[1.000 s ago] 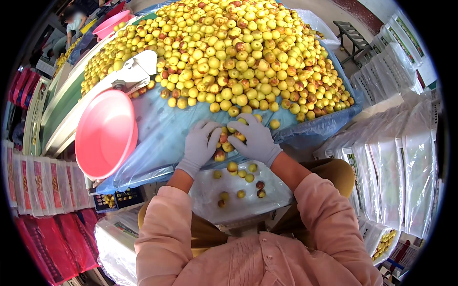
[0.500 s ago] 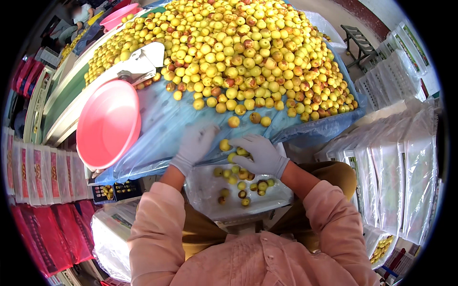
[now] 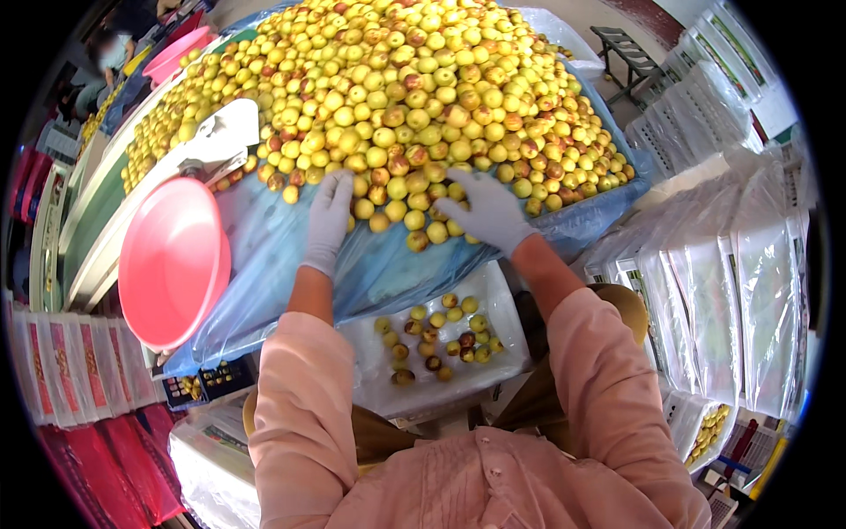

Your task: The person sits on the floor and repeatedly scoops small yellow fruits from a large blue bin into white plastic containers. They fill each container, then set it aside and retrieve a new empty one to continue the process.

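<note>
A big heap of yellow-green jujubes (image 3: pixel 397 79) with red-brown patches lies on a table covered in blue plastic sheeting (image 3: pixel 273 256). Both my hands wear white gloves and sit at the heap's near edge. My left hand (image 3: pixel 330 220), fingers stretched out, touches the left side of a small cluster of jujubes (image 3: pixel 397 210). On the cluster's right, my right hand (image 3: pixel 490 212) has its fingers spread against the fruit. Neither hand grips anything. Below the table edge, at my lap, a white plastic-lined crate (image 3: pixel 370 388) has several loose jujubes (image 3: pixel 429 335) on its bottom.
A pink basin (image 3: pixel 172 264) stands left of the sheeting beside a white-framed conveyor (image 3: pixel 88 212) with a green belt. Stacked plastic-wrapped white crates (image 3: pixel 696 291) line the right side. A folding stool (image 3: pixel 624 62) is at the far right. Another person (image 3: pixel 110 66) sits at the far left.
My hands have gone from above the crate forward to the heap's near edge. The jujubes that were by my right hand are gone from there; the crate's fruit now lies spread out.
</note>
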The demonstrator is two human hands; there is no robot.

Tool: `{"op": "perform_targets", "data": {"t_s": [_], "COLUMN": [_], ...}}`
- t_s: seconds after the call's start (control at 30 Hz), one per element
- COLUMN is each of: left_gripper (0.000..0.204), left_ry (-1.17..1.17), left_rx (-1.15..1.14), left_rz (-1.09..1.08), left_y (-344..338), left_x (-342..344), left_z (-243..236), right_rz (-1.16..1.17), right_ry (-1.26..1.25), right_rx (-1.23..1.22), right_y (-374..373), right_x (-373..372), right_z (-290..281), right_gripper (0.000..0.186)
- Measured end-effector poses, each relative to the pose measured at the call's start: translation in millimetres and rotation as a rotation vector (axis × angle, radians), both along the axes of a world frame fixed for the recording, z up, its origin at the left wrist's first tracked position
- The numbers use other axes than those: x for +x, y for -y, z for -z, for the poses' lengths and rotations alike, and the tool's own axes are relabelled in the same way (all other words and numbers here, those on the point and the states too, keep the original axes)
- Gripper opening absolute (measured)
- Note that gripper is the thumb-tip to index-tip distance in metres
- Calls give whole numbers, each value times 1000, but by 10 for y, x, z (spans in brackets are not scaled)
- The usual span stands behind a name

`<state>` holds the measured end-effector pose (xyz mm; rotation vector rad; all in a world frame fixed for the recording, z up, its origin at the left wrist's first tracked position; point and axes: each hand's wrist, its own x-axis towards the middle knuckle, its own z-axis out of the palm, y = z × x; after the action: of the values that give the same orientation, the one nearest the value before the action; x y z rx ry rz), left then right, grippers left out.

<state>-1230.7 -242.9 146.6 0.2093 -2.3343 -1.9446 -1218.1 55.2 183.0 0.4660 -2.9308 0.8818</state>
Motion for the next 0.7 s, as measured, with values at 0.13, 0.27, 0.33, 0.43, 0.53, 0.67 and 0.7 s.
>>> {"op": "perform_targets", "data": {"t_s": [0.13, 0.27, 0.33, 0.43, 0.53, 0.67, 0.7], "left_gripper": [31, 28, 27, 25, 22, 23, 24], "left_ry": [-180, -120, -149, -104, -26, -19, -48], "left_rx": [-185, -217, -236, -343, -417, -413, -416], "left_rz": [140, 276, 346, 421, 510, 380, 302], "left_y": [-366, -452, -387, -387, -323, 34, 147], "left_x": [290, 649, 816, 1064, 1163, 1071, 977], "left_z": [-51, -182, -260, -351, -542, -567, -500], "right_rz": [-115, -186, -238, -286, -477, -421, -259], "right_ry": [-32, 37, 20, -16, -105, -22, -127], "right_rx": [-65, -127, -81, -27, -67, -109, -139], "right_y": [225, 332, 392, 405, 253, -68, -174], "right_x": [141, 363, 566, 838, 937, 706, 538], "right_z": [51, 105, 36, 54, -18, -269, -194], "right_gripper": [58, 55, 55, 58, 58, 46, 42]}}
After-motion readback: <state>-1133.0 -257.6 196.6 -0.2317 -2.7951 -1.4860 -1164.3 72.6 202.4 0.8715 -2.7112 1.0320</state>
